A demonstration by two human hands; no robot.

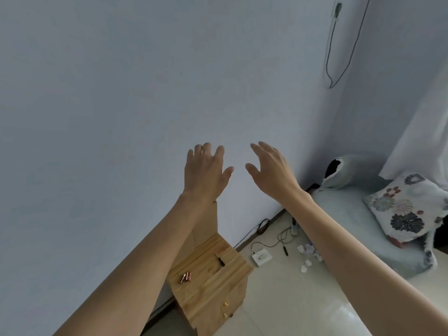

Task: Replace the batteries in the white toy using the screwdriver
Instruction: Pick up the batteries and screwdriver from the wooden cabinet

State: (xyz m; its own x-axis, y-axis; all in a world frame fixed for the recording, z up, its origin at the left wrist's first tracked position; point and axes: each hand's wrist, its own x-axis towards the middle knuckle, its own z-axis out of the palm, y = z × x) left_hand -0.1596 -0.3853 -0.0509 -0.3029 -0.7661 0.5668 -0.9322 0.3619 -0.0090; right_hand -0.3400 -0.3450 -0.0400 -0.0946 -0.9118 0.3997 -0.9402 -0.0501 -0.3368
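My left hand (206,169) and my right hand (271,169) are both raised in front of the pale wall, fingers spread, holding nothing. Far below them, a small wooden cabinet (213,287) stands against the wall. On its top lie a few copper-coloured batteries (186,277) and a small dark-handled screwdriver (220,259). No white toy shows on the cabinet; a small white box (261,257) with a cable lies on the floor to its right, and I cannot tell what it is.
A bed (351,229) with a flowered pillow (407,212) fills the right side. Cables, a power strip (294,226) and small white scraps (309,255) lie on the tiled floor between cabinet and bed. A dark cord (331,57) hangs on the wall.
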